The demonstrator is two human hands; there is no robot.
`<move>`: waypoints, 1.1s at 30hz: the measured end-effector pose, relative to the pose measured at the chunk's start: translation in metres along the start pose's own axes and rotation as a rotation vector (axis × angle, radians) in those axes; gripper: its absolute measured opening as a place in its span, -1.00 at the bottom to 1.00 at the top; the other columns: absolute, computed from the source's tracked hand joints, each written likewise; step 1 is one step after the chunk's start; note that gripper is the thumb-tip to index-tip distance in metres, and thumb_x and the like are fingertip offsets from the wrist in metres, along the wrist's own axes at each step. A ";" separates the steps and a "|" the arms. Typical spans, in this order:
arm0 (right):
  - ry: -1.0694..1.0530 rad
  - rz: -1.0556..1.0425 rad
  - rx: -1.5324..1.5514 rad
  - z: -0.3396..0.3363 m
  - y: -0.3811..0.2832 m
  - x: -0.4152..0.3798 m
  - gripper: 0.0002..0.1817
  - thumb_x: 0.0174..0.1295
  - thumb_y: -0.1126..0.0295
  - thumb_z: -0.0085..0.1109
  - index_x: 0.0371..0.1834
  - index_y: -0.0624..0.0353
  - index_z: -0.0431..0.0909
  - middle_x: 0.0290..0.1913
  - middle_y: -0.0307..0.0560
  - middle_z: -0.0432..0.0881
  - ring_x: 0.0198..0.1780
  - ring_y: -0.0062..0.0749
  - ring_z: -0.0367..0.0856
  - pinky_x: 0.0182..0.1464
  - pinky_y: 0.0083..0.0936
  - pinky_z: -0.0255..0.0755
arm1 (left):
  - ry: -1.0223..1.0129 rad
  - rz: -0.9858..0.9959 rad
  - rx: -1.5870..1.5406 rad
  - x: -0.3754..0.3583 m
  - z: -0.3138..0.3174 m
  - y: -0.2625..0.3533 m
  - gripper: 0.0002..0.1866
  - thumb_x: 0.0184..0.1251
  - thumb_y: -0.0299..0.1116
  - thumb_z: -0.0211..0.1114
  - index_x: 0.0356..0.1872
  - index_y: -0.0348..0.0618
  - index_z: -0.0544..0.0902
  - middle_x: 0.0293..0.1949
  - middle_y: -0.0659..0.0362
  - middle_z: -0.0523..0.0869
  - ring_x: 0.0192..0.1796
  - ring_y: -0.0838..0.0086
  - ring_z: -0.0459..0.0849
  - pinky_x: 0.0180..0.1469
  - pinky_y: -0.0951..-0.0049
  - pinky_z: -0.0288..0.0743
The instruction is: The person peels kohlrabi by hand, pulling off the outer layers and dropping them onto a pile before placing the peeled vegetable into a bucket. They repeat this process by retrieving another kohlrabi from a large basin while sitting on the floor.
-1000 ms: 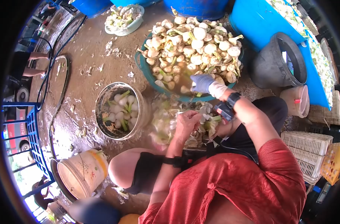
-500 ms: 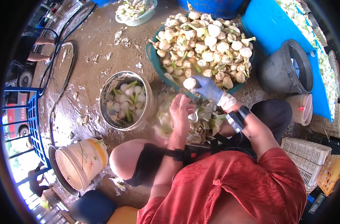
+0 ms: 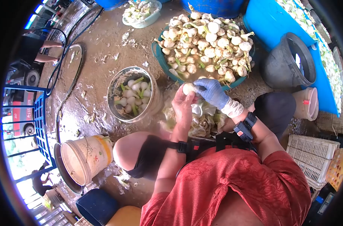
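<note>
A pale, roundish onion is held between my two hands, just in front of the big tub. My bare left hand has its fingers wrapped round it from the left. From the right, my right hand, in a blue glove, pinches the same bulb. Behind them a green tub is heaped with unpeeled bulbs standing in brownish water. Smooth white bulbs with green stems lie in a bucket on the left. Peeled skins and leaves are piled below my hands.
A lidded pail lies at the lower left, beyond my knee. To the right are a black bucket, a pink-white pail and plastic crates. A bowl of scraps sits at the back. A hose crosses the wet floor.
My right hand has brought the onion from the tub's edge down to my left hand, which has risen and closed round it. The whole view has shifted slightly.
</note>
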State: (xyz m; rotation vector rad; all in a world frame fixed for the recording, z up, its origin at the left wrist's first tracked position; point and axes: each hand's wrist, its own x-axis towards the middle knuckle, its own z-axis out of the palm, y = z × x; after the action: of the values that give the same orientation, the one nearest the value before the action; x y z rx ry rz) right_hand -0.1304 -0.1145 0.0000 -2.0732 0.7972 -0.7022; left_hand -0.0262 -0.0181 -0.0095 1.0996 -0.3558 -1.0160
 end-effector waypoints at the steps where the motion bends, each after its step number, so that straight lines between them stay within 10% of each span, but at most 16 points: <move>1: 0.002 -0.002 0.000 0.000 -0.001 0.000 -0.82 0.15 0.42 0.19 -0.24 0.28 0.61 -0.33 0.04 0.65 -0.36 -0.25 0.62 -0.28 -0.40 0.47 | 0.001 0.020 0.010 -0.001 -0.002 -0.002 -0.57 0.21 -0.48 0.29 0.11 -0.37 0.46 -0.33 0.15 0.67 -0.41 0.58 0.61 -0.34 0.62 0.51; 6: -0.028 0.063 -0.224 -0.002 -0.012 0.000 -0.84 0.05 0.35 0.10 -0.42 0.19 0.61 -0.49 0.14 0.58 -0.42 0.06 0.56 -0.33 -0.20 0.45 | 0.001 0.035 0.051 -0.008 -0.007 -0.007 -0.56 0.19 -0.49 0.30 0.10 -0.38 0.47 -0.32 0.14 0.68 -0.42 0.57 0.62 -0.36 0.61 0.52; 15: 0.081 0.043 0.207 -0.010 0.000 -0.008 -0.81 0.03 0.37 0.23 -0.34 0.26 0.62 -0.45 0.00 0.65 -0.40 -0.36 0.63 -0.31 -0.47 0.47 | -0.047 -0.080 -0.018 -0.012 -0.002 0.009 -0.60 0.18 -0.49 0.29 0.05 -0.36 0.51 -0.34 0.16 0.67 -0.43 0.55 0.62 -0.36 0.57 0.55; 20: -0.019 0.049 -0.192 -0.012 -0.011 -0.012 -0.86 0.01 0.39 0.20 -0.37 0.16 0.63 -0.43 0.05 0.63 -0.36 -0.01 0.59 -0.25 -0.25 0.47 | -0.069 0.003 0.263 -0.011 -0.003 -0.002 -0.63 0.19 -0.53 0.24 0.06 -0.34 0.52 -0.37 0.20 0.66 -0.47 0.62 0.59 -0.38 0.59 0.55; 33: -0.048 0.124 -0.155 -0.007 0.027 -0.007 -0.89 -0.03 0.43 0.18 -0.46 0.22 0.62 -0.47 0.01 0.60 -0.37 -0.13 0.59 -0.26 -0.35 0.46 | -0.105 -0.128 0.104 -0.010 -0.005 0.006 -0.66 0.19 -0.42 0.26 -0.01 -0.32 0.56 -0.42 0.15 0.66 -0.51 0.55 0.60 -0.44 0.57 0.54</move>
State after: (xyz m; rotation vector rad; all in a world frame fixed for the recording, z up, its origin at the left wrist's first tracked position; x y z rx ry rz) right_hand -0.1477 -0.1254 -0.0200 -2.1477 0.9703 -0.5348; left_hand -0.0251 -0.0060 -0.0045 1.1766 -0.4312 -1.1826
